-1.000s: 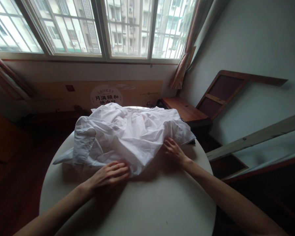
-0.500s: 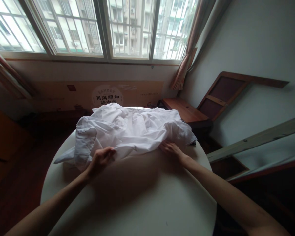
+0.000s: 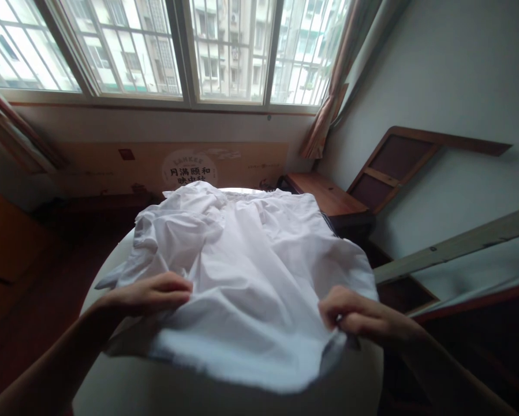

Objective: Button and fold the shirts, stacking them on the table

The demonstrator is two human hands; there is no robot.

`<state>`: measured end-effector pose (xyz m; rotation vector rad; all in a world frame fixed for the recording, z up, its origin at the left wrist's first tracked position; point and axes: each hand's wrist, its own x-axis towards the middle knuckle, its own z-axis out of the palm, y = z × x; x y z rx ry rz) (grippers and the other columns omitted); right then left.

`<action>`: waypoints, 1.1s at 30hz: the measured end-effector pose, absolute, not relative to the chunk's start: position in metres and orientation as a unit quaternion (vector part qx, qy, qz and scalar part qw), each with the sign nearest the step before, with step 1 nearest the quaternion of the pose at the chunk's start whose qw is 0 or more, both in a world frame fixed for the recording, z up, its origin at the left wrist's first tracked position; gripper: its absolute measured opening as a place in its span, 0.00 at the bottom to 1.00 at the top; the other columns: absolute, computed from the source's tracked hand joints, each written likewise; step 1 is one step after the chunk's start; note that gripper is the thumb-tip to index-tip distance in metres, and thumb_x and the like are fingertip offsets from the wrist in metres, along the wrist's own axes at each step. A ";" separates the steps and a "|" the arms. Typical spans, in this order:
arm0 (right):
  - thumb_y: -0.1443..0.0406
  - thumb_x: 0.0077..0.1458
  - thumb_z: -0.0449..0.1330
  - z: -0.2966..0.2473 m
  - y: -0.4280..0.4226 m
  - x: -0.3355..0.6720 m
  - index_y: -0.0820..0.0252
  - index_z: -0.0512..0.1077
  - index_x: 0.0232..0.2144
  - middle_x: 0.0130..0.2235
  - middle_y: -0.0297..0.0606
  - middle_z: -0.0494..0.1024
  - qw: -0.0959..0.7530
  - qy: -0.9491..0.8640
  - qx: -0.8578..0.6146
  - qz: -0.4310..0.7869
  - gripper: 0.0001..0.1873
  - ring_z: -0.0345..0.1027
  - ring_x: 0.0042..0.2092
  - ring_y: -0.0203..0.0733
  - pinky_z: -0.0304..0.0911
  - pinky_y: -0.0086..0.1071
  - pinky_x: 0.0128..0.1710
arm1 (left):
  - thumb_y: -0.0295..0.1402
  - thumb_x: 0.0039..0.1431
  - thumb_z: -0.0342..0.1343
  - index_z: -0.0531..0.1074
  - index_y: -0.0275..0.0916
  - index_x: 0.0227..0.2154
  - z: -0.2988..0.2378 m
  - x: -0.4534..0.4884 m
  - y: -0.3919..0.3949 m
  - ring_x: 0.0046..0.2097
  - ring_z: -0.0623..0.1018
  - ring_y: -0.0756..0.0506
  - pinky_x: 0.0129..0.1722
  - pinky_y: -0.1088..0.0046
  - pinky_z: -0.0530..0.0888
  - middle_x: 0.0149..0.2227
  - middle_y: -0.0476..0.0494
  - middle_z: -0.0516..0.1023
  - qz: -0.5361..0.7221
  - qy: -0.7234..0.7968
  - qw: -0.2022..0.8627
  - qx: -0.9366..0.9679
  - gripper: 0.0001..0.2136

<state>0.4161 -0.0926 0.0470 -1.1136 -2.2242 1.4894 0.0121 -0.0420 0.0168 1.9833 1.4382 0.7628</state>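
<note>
A wrinkled white shirt (image 3: 250, 271) covers much of the round white table (image 3: 224, 387), bunched toward the far side and spread flatter near me. Its near hem is smeared by motion and billows slightly. My left hand (image 3: 159, 293) is closed on the cloth at the left, thumb and fingers pressed together. On the right, my right hand (image 3: 358, 315) pinches the shirt close to its near right corner, where a bit of cloth hangs below the fingers. The fingertips of both hands are partly hidden in the folds.
Beyond the table stand a low wooden stand (image 3: 328, 193) and a long printed box (image 3: 133, 164) under the barred window (image 3: 228, 52). A wooden frame (image 3: 391, 159) leans on the right wall. A pale rail (image 3: 458, 242) runs along the right side.
The near part of the shirt has been pulled toward me and spread over the table. Both hands have come nearer and moved apart, the right one going outward and closing on the cloth.
</note>
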 end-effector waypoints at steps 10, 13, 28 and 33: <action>0.61 0.58 0.54 0.004 -0.089 0.373 0.59 0.71 0.45 0.40 0.40 0.77 0.093 -0.823 -0.336 0.449 0.14 0.71 0.40 0.40 0.65 0.31 0.41 | 0.43 0.57 0.52 0.74 0.41 0.37 0.011 0.002 -0.039 0.40 0.75 0.43 0.43 0.65 0.71 0.38 0.43 0.77 0.338 0.567 0.014 0.751 0.13; 0.56 0.57 0.56 0.004 -0.074 0.367 0.57 0.65 0.54 0.56 0.48 0.67 0.178 -0.855 -0.362 0.326 0.23 0.62 0.56 0.47 0.58 0.42 0.54 | 0.50 0.52 0.55 0.70 0.38 0.48 0.001 -0.028 -0.014 0.48 0.72 0.37 0.50 0.59 0.67 0.47 0.37 0.74 0.350 0.625 -0.087 0.692 0.25; 0.50 0.54 0.57 -0.054 -0.062 0.315 0.54 0.63 0.57 0.63 0.46 0.58 0.053 -0.910 -0.200 0.360 0.30 0.41 0.65 0.55 0.30 0.55 0.62 | 0.54 0.48 0.54 0.72 0.39 0.31 0.003 -0.060 0.038 0.32 0.75 0.43 0.31 0.71 0.65 0.26 0.45 0.74 0.208 0.713 0.013 0.669 0.21; 0.48 0.55 0.55 -0.042 -0.048 0.297 0.59 0.66 0.53 0.53 0.49 0.70 0.209 -0.676 -0.292 0.643 0.30 0.64 0.53 0.49 0.57 0.46 0.54 | 0.50 0.51 0.55 0.70 0.39 0.30 0.057 -0.007 0.003 0.29 0.72 0.48 0.31 0.73 0.65 0.26 0.49 0.72 0.302 0.650 -0.032 0.697 0.17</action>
